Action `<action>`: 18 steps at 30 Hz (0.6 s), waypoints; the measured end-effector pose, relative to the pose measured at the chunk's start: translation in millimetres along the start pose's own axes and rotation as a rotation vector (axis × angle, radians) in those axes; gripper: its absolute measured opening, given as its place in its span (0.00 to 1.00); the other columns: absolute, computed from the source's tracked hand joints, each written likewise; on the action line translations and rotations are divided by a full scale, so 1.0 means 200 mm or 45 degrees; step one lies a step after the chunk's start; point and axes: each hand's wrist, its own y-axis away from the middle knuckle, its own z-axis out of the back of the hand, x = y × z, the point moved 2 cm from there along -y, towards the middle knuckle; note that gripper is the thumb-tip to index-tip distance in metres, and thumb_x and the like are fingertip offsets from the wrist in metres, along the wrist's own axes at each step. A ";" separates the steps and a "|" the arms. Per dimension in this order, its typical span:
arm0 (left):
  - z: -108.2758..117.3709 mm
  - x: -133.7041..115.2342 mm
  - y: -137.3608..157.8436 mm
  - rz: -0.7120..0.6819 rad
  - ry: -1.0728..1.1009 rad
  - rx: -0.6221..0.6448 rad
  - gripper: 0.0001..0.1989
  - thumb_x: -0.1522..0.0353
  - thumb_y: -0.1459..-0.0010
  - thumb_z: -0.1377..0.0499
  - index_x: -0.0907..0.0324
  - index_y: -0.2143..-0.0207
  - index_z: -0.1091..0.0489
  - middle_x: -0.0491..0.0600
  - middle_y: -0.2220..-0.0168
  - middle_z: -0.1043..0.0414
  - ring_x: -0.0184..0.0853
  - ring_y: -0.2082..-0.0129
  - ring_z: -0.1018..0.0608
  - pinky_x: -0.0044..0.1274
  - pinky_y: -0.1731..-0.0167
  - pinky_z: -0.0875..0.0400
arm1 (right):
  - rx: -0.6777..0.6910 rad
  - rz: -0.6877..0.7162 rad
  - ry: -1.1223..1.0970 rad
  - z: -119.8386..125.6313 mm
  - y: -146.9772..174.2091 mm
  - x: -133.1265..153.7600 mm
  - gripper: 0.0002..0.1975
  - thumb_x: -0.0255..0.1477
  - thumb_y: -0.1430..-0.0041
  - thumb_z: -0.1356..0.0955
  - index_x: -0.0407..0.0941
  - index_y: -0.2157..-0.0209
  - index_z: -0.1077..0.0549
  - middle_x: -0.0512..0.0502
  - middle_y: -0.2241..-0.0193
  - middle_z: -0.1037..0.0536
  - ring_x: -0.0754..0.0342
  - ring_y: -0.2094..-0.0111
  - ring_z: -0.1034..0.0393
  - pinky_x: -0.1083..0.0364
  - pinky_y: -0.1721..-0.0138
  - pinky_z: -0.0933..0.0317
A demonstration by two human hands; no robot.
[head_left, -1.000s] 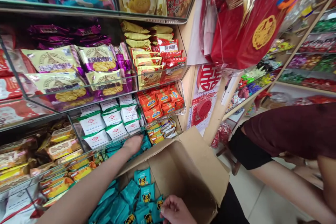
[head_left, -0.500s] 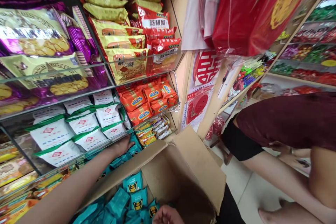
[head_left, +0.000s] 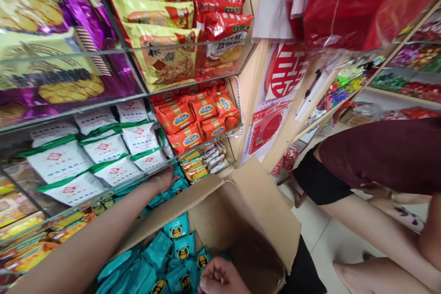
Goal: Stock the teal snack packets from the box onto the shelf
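My left hand (head_left: 164, 181) reaches past the box into a low shelf compartment, against small teal packets (head_left: 179, 185). Its fingers are largely hidden by the shelf edge and the packets. An open cardboard box (head_left: 267, 211) stands in front of me, with a pile of teal packets (head_left: 156, 252) inside on its left. Over the box, at the bottom of the view, my right hand (head_left: 223, 276) is closed, fingers curled toward the palm, with nothing visible in them. It is near the teal packets with black and yellow round prints.
Glass-fronted shelves hold white-and-green packets (head_left: 113, 168), red-orange packets (head_left: 181, 119) and yellow bags (head_left: 168, 57). Small bars (head_left: 198, 165) lie behind the box. Red bags (head_left: 344, 9) hang at upper right. Another person (head_left: 379, 161) is bent low on the right, beside the tiled floor (head_left: 313, 229).
The camera view has tilted downward a little, so the shelves appear higher or larger. My left hand stays at the teal packets in the compartment; my right hand remains curled over the box.
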 end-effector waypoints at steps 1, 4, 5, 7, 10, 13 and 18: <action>0.02 -0.01 0.01 0.008 0.006 0.008 0.26 0.67 0.48 0.48 0.60 0.46 0.46 0.55 0.46 0.40 0.44 0.45 0.40 0.34 0.45 0.51 | 0.001 0.008 0.014 0.00 0.00 0.00 0.20 0.44 0.63 0.30 0.42 0.78 0.37 0.52 0.81 0.30 0.62 0.82 0.38 0.62 0.80 0.48; 0.13 -0.07 0.14 -0.001 0.044 0.026 0.24 0.63 0.45 0.52 0.60 0.46 0.44 0.53 0.46 0.40 0.41 0.45 0.39 0.31 0.46 0.47 | -0.002 0.021 0.043 0.01 0.01 -0.01 0.20 0.45 0.62 0.31 0.42 0.78 0.36 0.52 0.80 0.29 0.61 0.80 0.36 0.62 0.79 0.46; 0.17 -0.10 0.22 -0.012 0.061 0.025 0.24 0.62 0.44 0.54 0.61 0.46 0.44 0.52 0.46 0.40 0.41 0.45 0.39 0.30 0.46 0.46 | 0.001 0.019 0.048 0.00 0.01 -0.01 0.20 0.45 0.61 0.31 0.42 0.78 0.36 0.52 0.80 0.29 0.61 0.80 0.36 0.62 0.79 0.46; 0.24 -0.16 0.43 -0.035 0.098 -0.003 0.24 0.60 0.43 0.57 0.62 0.46 0.43 0.52 0.45 0.42 0.40 0.45 0.40 0.30 0.46 0.46 | 0.004 0.011 0.058 -0.01 0.02 0.00 0.20 0.45 0.61 0.31 0.43 0.78 0.37 0.52 0.80 0.29 0.61 0.81 0.36 0.62 0.80 0.46; 0.23 -0.24 0.83 -0.343 0.253 -0.236 0.22 0.62 0.44 0.54 0.52 0.46 0.43 0.46 0.44 0.43 0.39 0.42 0.45 0.34 0.43 0.51 | -0.004 0.010 0.076 -0.02 0.03 0.01 0.21 0.46 0.62 0.32 0.43 0.78 0.38 0.53 0.81 0.31 0.62 0.82 0.39 0.62 0.81 0.47; 0.00 -0.32 1.11 -0.900 0.444 -0.092 0.20 0.67 0.44 0.52 0.46 0.48 0.41 0.45 0.52 0.32 0.34 0.48 0.35 0.29 0.47 0.41 | -0.009 0.029 0.081 -0.04 0.04 0.02 0.23 0.48 0.65 0.32 0.43 0.79 0.39 0.54 0.83 0.34 0.63 0.83 0.42 0.62 0.83 0.49; -0.53 -0.39 1.12 -0.327 0.485 0.420 0.32 0.70 0.51 0.48 0.58 0.42 0.51 0.54 0.40 0.57 0.42 0.41 0.51 0.35 0.44 0.50 | 0.021 0.081 0.108 -0.07 0.05 0.01 0.24 0.50 0.65 0.33 0.43 0.79 0.40 0.54 0.82 0.34 0.63 0.83 0.43 0.62 0.83 0.49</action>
